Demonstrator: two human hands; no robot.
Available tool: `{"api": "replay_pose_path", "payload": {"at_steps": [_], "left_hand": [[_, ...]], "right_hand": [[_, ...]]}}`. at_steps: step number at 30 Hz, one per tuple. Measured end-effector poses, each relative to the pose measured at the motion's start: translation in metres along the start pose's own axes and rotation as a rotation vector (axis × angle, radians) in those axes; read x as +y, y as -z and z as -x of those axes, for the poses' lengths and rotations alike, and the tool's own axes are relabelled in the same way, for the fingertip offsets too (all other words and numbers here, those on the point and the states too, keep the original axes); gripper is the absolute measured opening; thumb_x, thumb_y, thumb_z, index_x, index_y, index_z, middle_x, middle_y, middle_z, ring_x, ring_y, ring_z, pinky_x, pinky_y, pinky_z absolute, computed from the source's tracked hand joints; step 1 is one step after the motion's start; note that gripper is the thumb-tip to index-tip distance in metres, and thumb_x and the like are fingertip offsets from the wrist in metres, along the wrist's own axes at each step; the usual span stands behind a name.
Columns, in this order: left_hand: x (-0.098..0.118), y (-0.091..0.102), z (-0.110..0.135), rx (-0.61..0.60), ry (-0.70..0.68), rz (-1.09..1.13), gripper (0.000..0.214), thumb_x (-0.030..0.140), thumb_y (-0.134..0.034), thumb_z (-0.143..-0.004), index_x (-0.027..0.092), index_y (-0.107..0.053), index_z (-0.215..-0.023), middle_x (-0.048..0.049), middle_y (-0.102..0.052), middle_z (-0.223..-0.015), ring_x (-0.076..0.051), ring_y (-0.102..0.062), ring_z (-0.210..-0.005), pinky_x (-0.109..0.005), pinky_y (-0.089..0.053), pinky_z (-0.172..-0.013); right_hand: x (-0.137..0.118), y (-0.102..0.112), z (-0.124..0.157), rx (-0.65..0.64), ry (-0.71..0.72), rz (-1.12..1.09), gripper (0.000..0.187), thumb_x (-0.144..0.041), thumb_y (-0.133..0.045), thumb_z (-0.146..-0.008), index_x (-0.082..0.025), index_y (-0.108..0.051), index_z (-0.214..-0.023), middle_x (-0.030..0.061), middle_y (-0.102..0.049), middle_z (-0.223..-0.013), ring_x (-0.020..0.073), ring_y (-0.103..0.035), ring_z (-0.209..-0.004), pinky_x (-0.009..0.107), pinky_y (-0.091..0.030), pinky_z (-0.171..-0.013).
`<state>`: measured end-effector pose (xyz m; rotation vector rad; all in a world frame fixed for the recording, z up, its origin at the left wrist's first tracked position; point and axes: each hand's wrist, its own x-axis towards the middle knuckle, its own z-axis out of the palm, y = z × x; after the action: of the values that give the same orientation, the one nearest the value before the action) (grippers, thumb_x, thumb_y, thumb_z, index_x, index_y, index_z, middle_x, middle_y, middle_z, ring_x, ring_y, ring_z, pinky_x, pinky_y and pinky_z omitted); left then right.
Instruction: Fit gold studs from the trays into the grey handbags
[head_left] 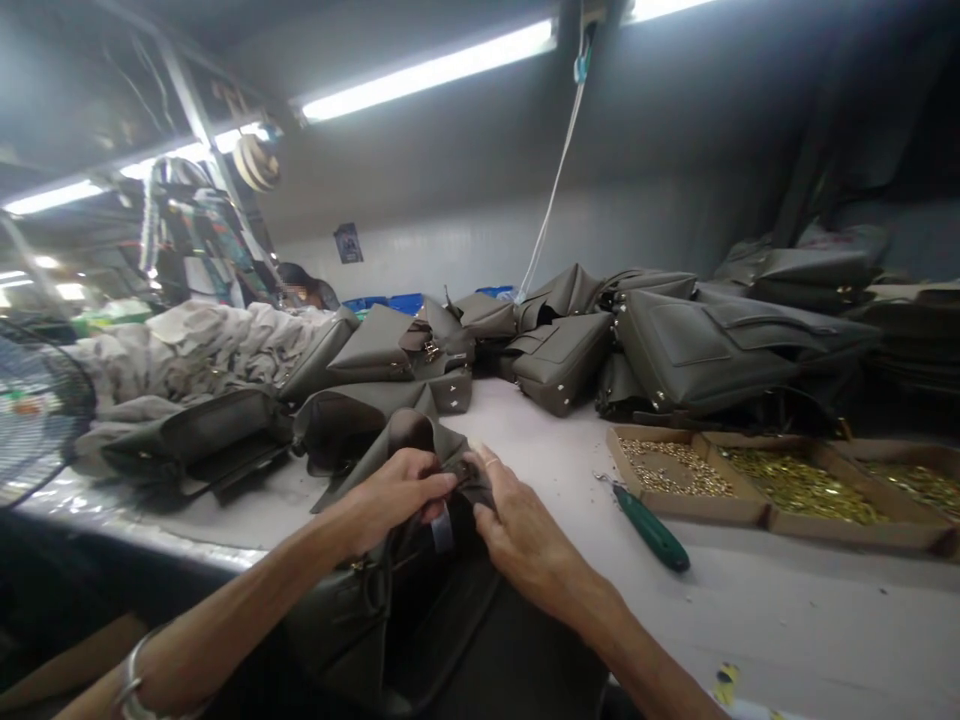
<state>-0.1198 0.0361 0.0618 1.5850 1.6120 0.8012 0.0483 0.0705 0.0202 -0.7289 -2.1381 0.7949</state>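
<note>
A dark olive-grey handbag (450, 640) lies open in front of me at the table's near edge, its dark inside facing up. My left hand (405, 490) pinches the bag's upper edge between thumb and fingers. Right beside it, my right hand (510, 515) grips the same edge, thumb low and fingers over the top. The small spot between the fingertips is partly hidden, so I cannot make out any fitting there. A pale label (442, 528) shows inside the bag below the left fingers.
Cardboard trays of small gold metal parts (806, 485) stand at the right. A green-handled tool (652, 530) lies before them. More grey bags (712, 350) are piled at the back. Whitish cloth (217, 345) is heaped at the left, behind a fan (37, 415).
</note>
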Motion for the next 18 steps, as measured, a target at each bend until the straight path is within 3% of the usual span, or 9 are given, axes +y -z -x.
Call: {"api": "replay_pose_path", "payload": {"at_steps": [6,10,13,15,18], "left_hand": [[-0.004,-0.004,-0.001,0.11,0.058,0.132,0.038,0.052,-0.056,-0.07,0.017,-0.044,-0.065,0.0069,-0.036,-0.054,-0.007,-0.031,-0.047,-0.02,-0.022,-0.047],[-0.009,-0.009,-0.003,0.197,0.045,0.103,0.038,0.053,-0.058,-0.074,0.015,-0.052,-0.071,0.0071,-0.036,-0.056,-0.008,-0.032,-0.048,-0.02,-0.023,-0.046],[0.002,-0.013,0.005,0.16,0.043,0.137,0.04,0.053,-0.062,-0.073,0.014,-0.059,-0.081,0.005,-0.046,-0.061,-0.009,-0.039,-0.052,-0.019,-0.031,-0.05],[0.011,-0.017,0.011,0.17,0.083,0.209,0.039,0.052,-0.07,-0.068,0.016,-0.061,-0.078,0.0018,-0.056,-0.07,-0.012,-0.051,-0.064,-0.019,-0.042,-0.06],[0.018,-0.031,0.012,0.232,0.206,0.381,0.046,0.051,-0.082,-0.049,0.02,-0.063,-0.077,-0.0022,-0.064,-0.092,-0.02,-0.058,-0.087,-0.023,-0.05,-0.066]], "right_hand": [[0.008,0.0,-0.002,-0.011,0.116,0.046,0.052,-0.006,-0.044,-0.078,-0.006,-0.049,-0.13,0.0138,-0.051,-0.133,0.0216,-0.043,-0.126,0.04,-0.031,-0.111],[0.011,-0.006,0.002,0.054,0.116,0.056,0.054,-0.008,-0.05,-0.078,-0.006,-0.046,-0.132,0.0142,-0.051,-0.134,0.0234,-0.044,-0.125,0.042,-0.034,-0.109],[0.006,-0.002,0.013,0.135,0.14,0.108,0.056,-0.01,-0.054,-0.079,-0.007,-0.043,-0.134,0.0143,-0.051,-0.133,0.0244,-0.045,-0.123,0.042,-0.037,-0.107],[0.001,0.004,0.024,0.207,0.197,0.159,0.055,-0.013,-0.056,-0.082,-0.007,-0.042,-0.135,0.0141,-0.053,-0.129,0.0242,-0.047,-0.12,0.04,-0.039,-0.105],[-0.003,0.013,0.039,0.323,0.24,0.225,0.049,-0.016,-0.053,-0.087,-0.007,-0.043,-0.133,0.0137,-0.057,-0.123,0.0233,-0.049,-0.114,0.038,-0.042,-0.102]]}}
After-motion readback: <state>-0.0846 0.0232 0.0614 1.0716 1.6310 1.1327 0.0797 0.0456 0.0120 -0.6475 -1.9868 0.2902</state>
